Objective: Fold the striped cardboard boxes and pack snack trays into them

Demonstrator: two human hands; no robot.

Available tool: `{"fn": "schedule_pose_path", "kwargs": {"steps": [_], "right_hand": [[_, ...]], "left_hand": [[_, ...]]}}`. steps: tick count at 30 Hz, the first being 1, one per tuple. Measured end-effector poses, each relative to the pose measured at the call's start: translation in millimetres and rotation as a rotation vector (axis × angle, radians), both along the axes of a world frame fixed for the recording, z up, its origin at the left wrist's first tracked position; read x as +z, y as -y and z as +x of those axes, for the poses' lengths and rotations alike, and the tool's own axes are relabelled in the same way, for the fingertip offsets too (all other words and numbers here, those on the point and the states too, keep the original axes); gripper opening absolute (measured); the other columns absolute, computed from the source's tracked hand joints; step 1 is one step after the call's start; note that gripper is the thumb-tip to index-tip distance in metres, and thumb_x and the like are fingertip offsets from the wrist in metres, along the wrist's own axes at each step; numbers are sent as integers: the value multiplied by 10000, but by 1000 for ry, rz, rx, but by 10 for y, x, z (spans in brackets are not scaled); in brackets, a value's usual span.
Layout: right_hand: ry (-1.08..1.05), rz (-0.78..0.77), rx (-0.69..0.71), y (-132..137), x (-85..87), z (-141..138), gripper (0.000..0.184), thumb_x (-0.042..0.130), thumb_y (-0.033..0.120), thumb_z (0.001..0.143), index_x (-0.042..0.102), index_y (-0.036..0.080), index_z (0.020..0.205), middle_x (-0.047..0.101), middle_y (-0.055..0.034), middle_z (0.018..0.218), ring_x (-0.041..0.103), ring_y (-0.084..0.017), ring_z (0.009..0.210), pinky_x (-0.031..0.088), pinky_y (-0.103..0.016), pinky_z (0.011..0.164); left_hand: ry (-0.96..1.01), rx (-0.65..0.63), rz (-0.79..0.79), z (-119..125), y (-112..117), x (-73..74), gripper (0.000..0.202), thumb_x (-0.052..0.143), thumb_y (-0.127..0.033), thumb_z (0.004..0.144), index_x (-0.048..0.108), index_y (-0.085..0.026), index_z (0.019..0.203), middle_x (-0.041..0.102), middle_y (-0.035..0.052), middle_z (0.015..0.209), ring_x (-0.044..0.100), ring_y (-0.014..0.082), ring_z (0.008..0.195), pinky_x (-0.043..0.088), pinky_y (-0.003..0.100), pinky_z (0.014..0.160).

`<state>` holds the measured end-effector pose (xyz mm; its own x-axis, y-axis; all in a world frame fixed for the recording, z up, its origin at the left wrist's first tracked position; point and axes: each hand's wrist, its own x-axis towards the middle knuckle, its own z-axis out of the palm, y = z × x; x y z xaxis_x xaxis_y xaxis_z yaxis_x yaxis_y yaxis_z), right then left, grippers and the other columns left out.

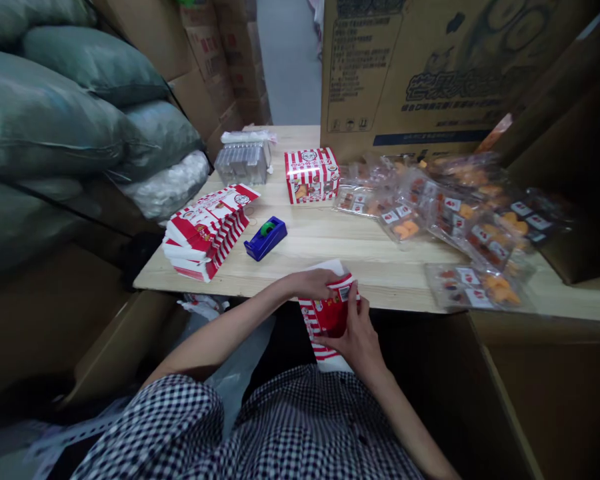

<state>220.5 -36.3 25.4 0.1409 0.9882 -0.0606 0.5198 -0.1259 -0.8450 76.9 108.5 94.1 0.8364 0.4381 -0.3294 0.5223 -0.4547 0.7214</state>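
A red-and-white striped carton [330,315] is held at the table's front edge, close to my body. My left hand [316,283] grips its far end, the fingertips partly hidden by the carton's flap. Around its near right side wraps my right hand [359,337], thumb across the printed face and fingers along the edge. Beyond my left forearm stands a blue tape dispenser [266,239] with a green roll. A stack of folded matching cartons [207,233] lies to the left, and one box in assembled shape [312,175] sits farther back.
Clear plastic packs with orange pieces [450,213] are heaped on the right of the wooden table [300,250]. Clear plastic cases [243,160] stand at the back left. A large cardboard box [410,80] rises behind, and stuffed sacks [45,107] pile up at left.
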Motion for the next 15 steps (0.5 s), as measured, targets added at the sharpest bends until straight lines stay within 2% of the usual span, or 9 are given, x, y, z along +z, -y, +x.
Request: {"fn": "schedule_pose_path", "kwargs": {"steps": [2,5,7,9,10,12,13,14,15], "right_hand": [[-168,7,-21,-38,26,22,1244,892,473,605,164,303,1599,491,-150,1424,527,-431,1289,494,-599,1000],[-566,-14,77,-95,135,153,954,756,466,804,223,318,1581,585,-88,1395,575,-314,1279,484,-517,1057],[-722,-32,136,-97,211,251,866,765,436,813,320,327,1547,605,-64,1400,563,-285,1306,454,-488,1094],[-815,-78,128,-53,218,328,858,832,438,748,421,334,1494,633,-51,1379,572,-284,1302,443,-483,1102],[-871,-131,120,-11,182,358,828,835,501,726,483,324,1454,663,-56,1340,599,-294,1273,460,-494,1081],[-985,-286,141,100,35,402,773,701,763,703,652,263,1291,743,-89,1186,674,-333,1160,524,-534,986],[-1007,-355,163,161,-61,415,865,554,910,665,731,223,1159,773,-115,1076,706,-358,1087,554,-555,923],[-984,-371,161,218,-157,421,954,449,990,609,778,199,1027,787,-131,971,726,-375,1022,574,-561,868],[-921,-333,129,265,-244,421,964,448,1010,566,795,192,939,790,-134,894,738,-383,969,587,-559,830]], "left_hand": [[24,-2,9,15,-42,17,212,556,-133,791,684,-143,961,742,60,967,659,208,856,474,259,721],[116,-65,-81,8,-139,36,186,589,-155,812,692,-150,967,745,40,948,666,191,845,486,247,730],[177,-105,-247,7,-190,23,177,623,-226,848,700,-163,995,752,33,950,677,183,833,501,250,738],[208,-99,-443,15,-198,-10,212,669,-328,858,710,-179,1003,761,32,940,692,181,807,520,262,738],[220,-75,-537,20,-182,-28,244,692,-375,849,714,-186,1003,765,33,931,699,181,790,531,270,736],[257,-17,-694,26,-115,-49,310,726,-435,826,713,-201,1029,770,39,941,712,186,779,554,297,748],[276,4,-754,26,-72,-46,336,732,-453,822,710,-207,1051,772,44,958,718,190,786,565,313,761],[292,12,-794,22,-27,-33,354,731,-464,824,707,-211,1070,772,49,980,723,195,804,572,328,781],[300,8,-814,16,14,-11,365,727,-471,830,705,-211,1085,770,55,1004,727,201,833,575,341,809]]}}
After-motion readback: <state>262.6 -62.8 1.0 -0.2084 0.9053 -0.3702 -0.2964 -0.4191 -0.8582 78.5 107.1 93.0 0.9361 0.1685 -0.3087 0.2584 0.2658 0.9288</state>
